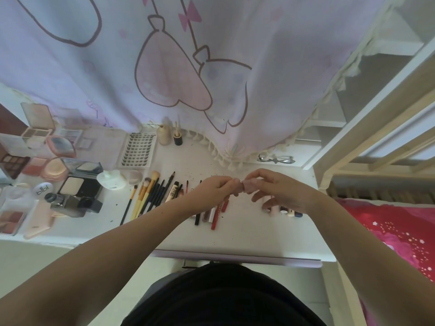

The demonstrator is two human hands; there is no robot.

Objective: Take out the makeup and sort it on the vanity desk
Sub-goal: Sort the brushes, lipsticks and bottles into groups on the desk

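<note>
A small mauve-pink lipstick tube point(246, 186) hangs above the white vanity desk point(247, 236), pinched at its left end by my left hand point(213, 188) and at its right end by my right hand point(280, 190). Below my hands lie red and black pencils point(217, 214) in a row. A short row of lipsticks point(288, 211) lies partly hidden under my right hand. Makeup brushes point(150, 196) lie side by side left of centre. Palettes and compacts point(42, 149) crowd the desk's left part.
A false-lash tray point(138, 149), a beige bottle point(164, 135) and a small dark bottle point(178, 138) stand at the back. An eyelash curler point(276, 159) lies back right. A pink curtain point(188, 67) hangs over the desk's rear. Red bedding point(395, 231) lies to the right.
</note>
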